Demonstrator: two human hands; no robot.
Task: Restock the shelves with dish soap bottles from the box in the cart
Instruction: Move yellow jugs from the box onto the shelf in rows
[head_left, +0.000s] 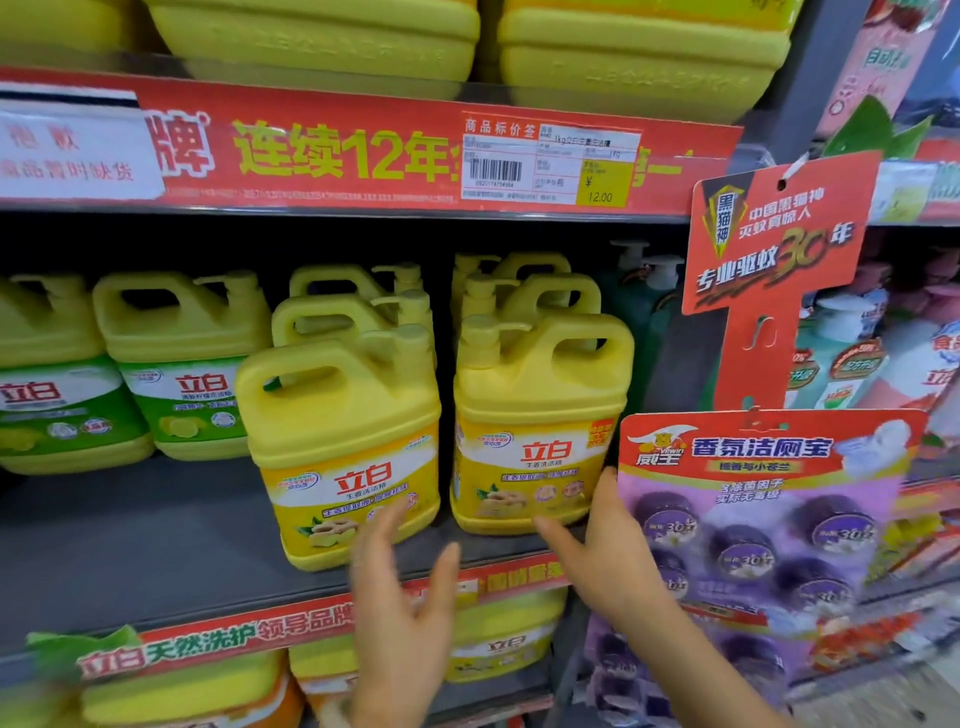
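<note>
Two yellow dish soap jugs with handles stand at the front of the grey middle shelf: one on the left and one on the right, each with more yellow jugs lined up behind it. My left hand is open with fingers spread, its fingertips at the lower front of the left jug. My right hand is open beside the right jug's lower right corner, fingers straight. Neither hand holds anything. The cart and box are out of view.
Green-labelled yellow jugs stand at the shelf's left, set further back. A hanging strip of purple toilet-cleaner packs and a red sign hang just right of my right hand. More jugs fill the shelves above and below.
</note>
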